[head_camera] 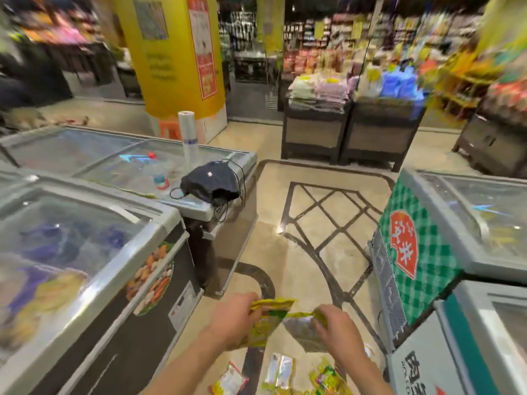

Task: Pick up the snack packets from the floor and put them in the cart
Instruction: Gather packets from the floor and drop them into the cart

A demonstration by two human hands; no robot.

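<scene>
Several loose packets point(281, 369) lie on the floor point(313, 266) at six o'clock, below both wrists; the left hand point(228, 320) grips a yellow packet point(265, 323), and the right hand point(339, 329) pinches a silver packet point(299, 332) at its three o'clock. No cart shows.

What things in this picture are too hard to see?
All in the head view:
The cart: not in the picture at all.
The yellow-green plastic snack packets in the left hand and right hand: print blurred, partly covered by fingers.
The loose snack packets on the floor: cut off by the bottom edge, so uncountable.
The far shop shelves: blurred by motion, goods unreadable.
</scene>
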